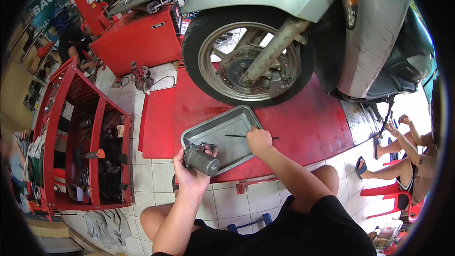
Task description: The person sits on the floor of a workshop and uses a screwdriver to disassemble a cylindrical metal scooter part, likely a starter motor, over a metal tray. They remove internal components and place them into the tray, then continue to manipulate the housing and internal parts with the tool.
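Nearest, a grey metal cylinder (204, 161) is held in the left hand (190, 178) over the near-left part of a shallow tray (215, 130) — probably so that its weight is borne and loose bits can be caught. The palm is turned up, the thumb set along the cylinder's left side and the fingers curled around its far side. A thin dark rod (235, 136) is gripped in the closed right hand (259, 141), back upward, with the forearm angled in from the lower right; the rod is kept nearly level above the tray, its longer end pointed left, presumably for control. The tray is set on the red surface (308, 130), likely for easy reach. Beyond it, the scooter's front wheel (232, 68) is seen, then a red cabinet (137, 40).
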`<state>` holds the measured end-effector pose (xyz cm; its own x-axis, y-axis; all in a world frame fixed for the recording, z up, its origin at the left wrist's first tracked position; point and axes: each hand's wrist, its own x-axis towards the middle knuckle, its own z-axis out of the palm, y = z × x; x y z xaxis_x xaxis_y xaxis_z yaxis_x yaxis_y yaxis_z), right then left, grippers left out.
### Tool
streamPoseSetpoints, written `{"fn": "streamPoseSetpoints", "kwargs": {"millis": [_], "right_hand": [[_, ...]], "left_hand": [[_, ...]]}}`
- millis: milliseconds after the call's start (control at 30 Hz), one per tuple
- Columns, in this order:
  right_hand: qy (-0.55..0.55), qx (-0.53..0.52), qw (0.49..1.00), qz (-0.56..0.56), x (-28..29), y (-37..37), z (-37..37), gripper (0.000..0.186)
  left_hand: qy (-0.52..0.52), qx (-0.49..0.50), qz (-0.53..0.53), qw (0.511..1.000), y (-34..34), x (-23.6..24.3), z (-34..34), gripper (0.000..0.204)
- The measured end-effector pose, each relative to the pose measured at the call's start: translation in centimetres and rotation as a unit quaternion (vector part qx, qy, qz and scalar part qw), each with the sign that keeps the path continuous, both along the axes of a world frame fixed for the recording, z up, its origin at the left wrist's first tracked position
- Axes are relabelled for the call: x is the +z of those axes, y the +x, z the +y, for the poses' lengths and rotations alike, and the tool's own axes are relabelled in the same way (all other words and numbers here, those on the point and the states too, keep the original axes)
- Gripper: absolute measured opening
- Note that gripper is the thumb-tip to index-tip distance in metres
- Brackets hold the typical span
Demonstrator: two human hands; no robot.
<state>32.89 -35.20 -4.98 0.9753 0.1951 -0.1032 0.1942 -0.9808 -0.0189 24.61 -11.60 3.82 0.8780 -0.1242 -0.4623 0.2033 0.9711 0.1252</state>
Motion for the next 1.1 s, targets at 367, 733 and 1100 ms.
{"fn": "streamPoseSetpoints", "kwargs": {"millis": [367, 733, 1100], "right_hand": [[0.287, -0.027, 0.957, -0.03, 3.0, -0.3, 0.1, 0.023], [0.589, -0.102, 0.799, 0.061, 7.0, -1.6, 1.1, 0.02], [0.746, -0.056, 0.616, 0.245, 10.1, -6.1, 2.5, 0.021]], "left_hand": [[-0.021, 0.011, -0.132, 0.991, -0.9, 0.4, -0.5, 0.043], [-0.006, -0.022, -0.074, 0.997, -0.7, -0.4, -1.6, 0.06], [-0.057, -0.042, -0.03, 0.997, -1.0, -1.1, -2.1, 0.062]]}}
